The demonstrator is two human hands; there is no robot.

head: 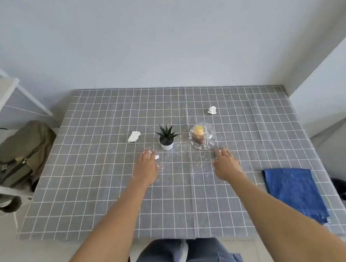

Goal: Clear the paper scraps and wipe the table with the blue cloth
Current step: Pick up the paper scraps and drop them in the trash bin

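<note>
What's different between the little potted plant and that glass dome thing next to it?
The potted plant stands open in a small white pot with dark spiky leaves; the glass dome is clear, wider, and covers something yellow and brown. The plant sits nearer the left hand, the dome nearer the right hand. Both stand upright mid-table on the checked tablecloth, among scattered crumbs.

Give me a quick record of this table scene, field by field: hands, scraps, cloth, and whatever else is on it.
left hand: reaching onto a paper scrap at its fingers
right hand: reaching forward near the glass dome; grip unclear
loose scraps: one left of the potted plant, at; one far right
blue cloth: folded, untouched, right edge
tablecloth: grey checked, speckled with crumbs
</note>
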